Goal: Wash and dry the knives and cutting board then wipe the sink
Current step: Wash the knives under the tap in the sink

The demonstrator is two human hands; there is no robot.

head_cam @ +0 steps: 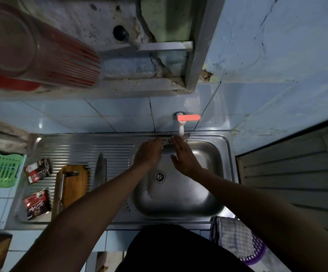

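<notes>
Over the back of the steel sink (216, 205), under the white tap (181, 130), my left hand (149, 152) grips what looks like a small knife (167, 141); its far end reaches along the rim past the tap. My right hand (184, 156) is beside it with straight fingers, touching or nearly touching the blade. On the ribbed drainboard to the left lies a wooden cutting board (74, 185) with a metal-handled knife (61, 185) on it. A large knife (100, 171) lies beside the board.
The tap's red lever (189, 117) points right. The drain (160, 176) is uncovered. Two dark sachets (38, 170) (37, 203) lie left of the board, a green rack (0, 169) further left. A checked cloth (231, 236) hangs in a purple basket (257, 252) at the front right.
</notes>
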